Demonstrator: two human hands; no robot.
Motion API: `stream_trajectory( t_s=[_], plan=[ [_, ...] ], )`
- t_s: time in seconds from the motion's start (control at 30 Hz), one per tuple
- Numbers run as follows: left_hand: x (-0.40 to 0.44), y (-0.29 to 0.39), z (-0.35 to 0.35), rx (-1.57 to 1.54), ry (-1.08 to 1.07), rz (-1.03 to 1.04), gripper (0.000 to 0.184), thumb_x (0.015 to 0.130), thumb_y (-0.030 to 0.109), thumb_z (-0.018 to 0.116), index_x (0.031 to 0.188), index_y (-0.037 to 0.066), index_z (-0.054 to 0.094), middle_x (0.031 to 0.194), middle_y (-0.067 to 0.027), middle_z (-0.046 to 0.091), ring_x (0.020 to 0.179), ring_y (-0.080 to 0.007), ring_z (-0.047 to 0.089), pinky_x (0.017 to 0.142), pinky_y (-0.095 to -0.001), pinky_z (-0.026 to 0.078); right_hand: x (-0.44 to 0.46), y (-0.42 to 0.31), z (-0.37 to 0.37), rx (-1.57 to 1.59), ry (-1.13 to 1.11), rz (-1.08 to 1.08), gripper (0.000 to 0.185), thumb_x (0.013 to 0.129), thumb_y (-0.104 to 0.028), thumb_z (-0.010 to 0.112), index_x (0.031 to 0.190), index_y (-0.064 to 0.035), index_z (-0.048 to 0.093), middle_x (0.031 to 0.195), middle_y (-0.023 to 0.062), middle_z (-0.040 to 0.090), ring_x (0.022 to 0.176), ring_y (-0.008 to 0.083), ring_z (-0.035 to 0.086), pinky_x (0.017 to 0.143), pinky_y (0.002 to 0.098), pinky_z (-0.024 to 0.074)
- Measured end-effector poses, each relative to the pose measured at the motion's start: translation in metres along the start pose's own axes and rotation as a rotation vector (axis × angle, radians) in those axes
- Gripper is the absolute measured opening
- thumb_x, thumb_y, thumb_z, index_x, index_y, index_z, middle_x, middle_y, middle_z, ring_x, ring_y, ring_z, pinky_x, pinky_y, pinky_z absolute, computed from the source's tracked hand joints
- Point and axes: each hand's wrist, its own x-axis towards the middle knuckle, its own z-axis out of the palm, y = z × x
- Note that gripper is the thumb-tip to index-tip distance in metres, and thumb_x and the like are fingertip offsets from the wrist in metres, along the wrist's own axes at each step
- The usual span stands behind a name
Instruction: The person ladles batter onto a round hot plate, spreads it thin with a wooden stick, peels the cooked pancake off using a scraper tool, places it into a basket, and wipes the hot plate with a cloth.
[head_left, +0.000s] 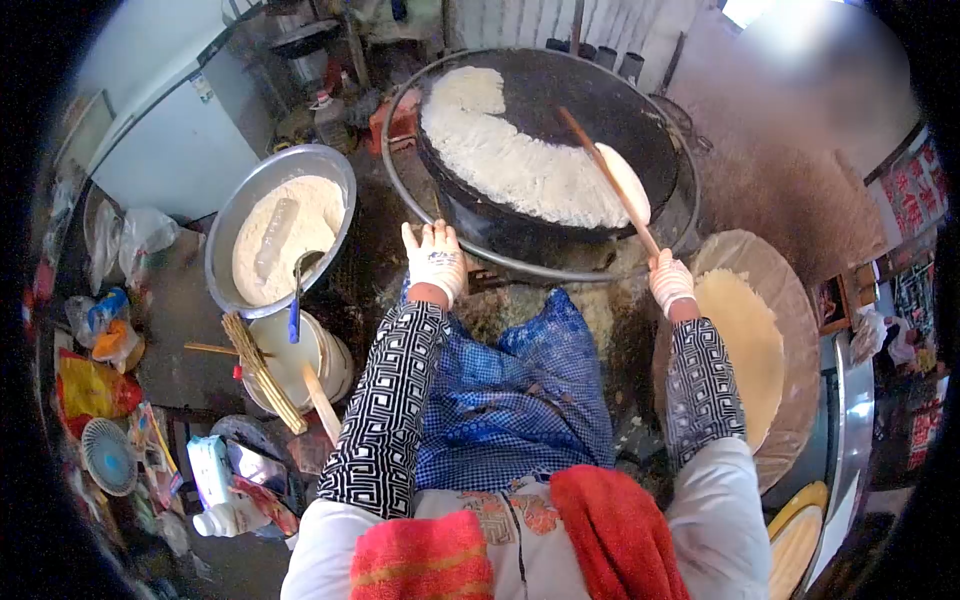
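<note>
My right hand (672, 281), in a white glove, is closed round the lower end of a long wooden stick (597, 160). The stick slants over a round black griddle (545, 90). Against its side lies a smooth, pale lump of dough or batter (626, 184). A rough white layer of batter (500, 150) curves across the left and front of the griddle. My left hand (436, 264), also gloved, has its fingers stretched out and apart at the metal ring (510, 262) round the griddle; whether it presses on the ring I cannot tell.
Left of me stands a metal basin (222, 262) of flour with a blue-handled ladle (296, 300). Below it, a white bucket (335, 350) carries a straw brush (262, 375). At right, a plastic-lined tub (790, 290) holds tan batter. A fridge (185, 150) stands far left.
</note>
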Motion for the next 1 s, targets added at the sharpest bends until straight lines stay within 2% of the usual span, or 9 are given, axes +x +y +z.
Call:
stream_trajectory(
  t_s=[0.17,0.23,0.37,0.47,0.57,0.63,0.7,0.9,1.0],
  plan=[
    [-0.014,0.003,-0.05,-0.059,-0.068,-0.035,0.049,0.095,0.02,0.047,0.14,0.002,0.042,0.148,-0.014,0.04,0.139,-0.0276,0.035,0.116,-0.0588,0.009,-0.01,-0.022,-0.009,-0.042,0.216,-0.172,0.027,0.096,-0.03,0.051,0.094,-0.003,0.05,0.075,0.0247,0.064,0.072,0.0411,0.065,0.063,0.0503,0.053],
    [-0.023,0.029,-0.061,-0.206,-0.038,0.06,0.045,0.089,0.026,0.054,0.127,0.002,0.051,0.128,-0.0135,0.053,0.13,-0.0265,0.043,0.114,-0.0593,0.017,-0.037,-0.022,-0.004,-0.074,0.141,-0.316,0.031,0.094,-0.031,0.051,0.104,-0.0019,0.049,0.078,0.0258,0.064,0.075,0.0439,0.064,0.068,0.0537,0.0523],
    [-0.049,0.086,-0.018,-0.23,0.092,0.249,0.066,0.088,0.04,0.051,0.138,-0.001,0.043,0.145,-0.017,0.043,0.138,-0.0305,0.036,0.115,-0.0636,0.006,-0.005,0.013,0.011,0.1,-0.039,0.066,0.029,0.096,-0.03,0.048,0.107,-0.0044,0.054,0.083,0.029,0.065,0.084,0.0459,0.063,0.076,0.0536,0.0492],
    [-0.041,0.089,0.014,-0.075,0.194,0.223,0.057,0.092,0.031,0.044,0.139,-0.002,0.043,0.147,-0.0173,0.042,0.14,-0.0327,0.034,0.115,-0.064,0.007,-0.008,-0.022,-0.027,-0.082,0.037,0.017,0.047,0.102,-0.039,0.024,0.104,-0.0061,0.057,0.094,0.0224,0.068,0.092,0.0422,0.063,0.079,0.0529,0.0476],
    [-0.038,0.074,0.017,-0.055,0.199,0.234,0.051,0.093,0.023,0.039,0.138,-0.001,0.045,0.146,-0.0174,0.044,0.139,-0.0335,0.036,0.115,-0.0644,0.007,0.017,0.005,0.017,0.232,-0.177,0.013,0.042,0.102,-0.037,0.029,0.106,-0.005,0.057,0.093,0.0238,0.067,0.091,0.0419,0.064,0.078,0.0517,0.0486],
    [-0.037,0.065,0.011,-0.05,0.185,0.231,0.049,0.093,0.018,0.037,0.138,-0.001,0.045,0.146,-0.0174,0.044,0.139,-0.0332,0.037,0.115,-0.0646,0.007,0.005,-0.009,-0.003,-0.143,0.075,-0.047,0.032,0.098,-0.033,0.044,0.108,-0.0031,0.051,0.088,0.0261,0.067,0.084,0.0433,0.064,0.077,0.0515,0.0498],
    [-0.036,0.059,0.009,-0.056,0.153,0.221,0.049,0.094,0.018,0.035,0.138,-0.001,0.046,0.146,-0.0166,0.044,0.138,-0.0322,0.037,0.115,-0.0648,0.007,0.012,-0.014,0.001,-0.057,0.201,-0.076,0.028,0.095,-0.031,0.05,0.1,-0.0034,0.054,0.079,0.0275,0.064,0.079,0.0463,0.063,0.072,0.0549,0.0492],
    [-0.029,0.04,0.006,-0.093,0.167,0.168,0.048,0.095,0.017,0.036,0.138,-0.001,0.046,0.145,-0.0169,0.045,0.136,-0.032,0.04,0.115,-0.0638,0.007,-0.026,-0.013,0.022,-0.153,0.122,-0.364,0.033,0.092,-0.035,0.055,0.104,-0.0054,0.051,0.074,0.0265,0.063,0.067,0.0454,0.062,0.062,0.0545,0.0496],
    [-0.021,0.034,0.014,-0.09,0.176,0.131,0.048,0.092,0.022,0.043,0.135,-0.001,0.049,0.143,-0.0161,0.047,0.136,-0.0314,0.04,0.115,-0.0633,0.007,-0.003,0.011,0.006,-0.04,0.131,-0.05,0.034,0.094,-0.038,0.052,0.097,-0.0039,0.054,0.081,0.0275,0.064,0.078,0.0478,0.061,0.07,0.0559,0.0473]
  ],
)
